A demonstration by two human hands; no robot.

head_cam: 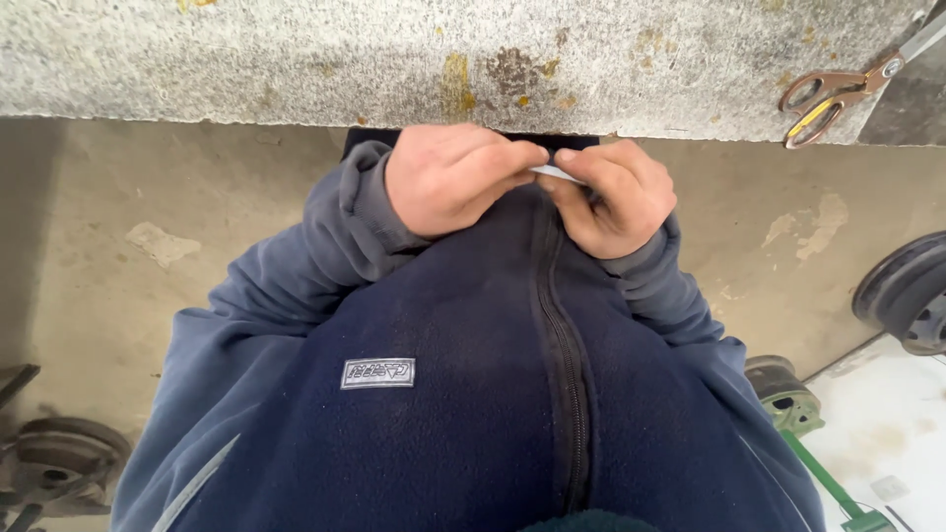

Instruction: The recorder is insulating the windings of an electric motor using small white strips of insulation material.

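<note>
I look straight down my dark blue fleece jacket [443, 394]. Both hands are held close to my chest just below the edge of a grey stone worktop [296, 59]. My left hand [448, 177] and my right hand [616, 197] meet fingertip to fingertip and pinch a small thin white strip [554, 173] between them. Only a short bit of the strip shows; the rest is hidden by the fingers. What the strip is cannot be made out.
Scissors with brown and yellow handles [833, 94] lie at the worktop's right end. On the concrete floor stand a dark metal wheel [907, 291] at right, a green-based part [788, 399] below it, and a rusty disc [59, 458] at lower left.
</note>
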